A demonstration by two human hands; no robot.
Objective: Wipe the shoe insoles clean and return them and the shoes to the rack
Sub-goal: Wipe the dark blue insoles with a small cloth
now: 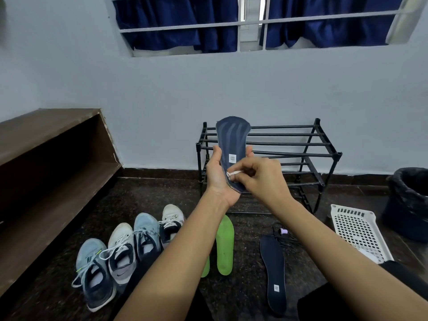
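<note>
My left hand holds a dark blue insole upright in front of the black shoe rack, thumb on its left edge and fingers behind. My right hand pinches a small white wipe against the insole's heel end. On the floor lie two green insoles, one partly hidden by my left forearm, and a second dark blue insole. Several sneakers, light blue and white, stand in a row at the left.
A white perforated plastic basket sits on the floor at the right, with a black-lined bin behind it. A brown wooden bench runs along the left wall. A small purple-capped item with a black cord lies near the rack.
</note>
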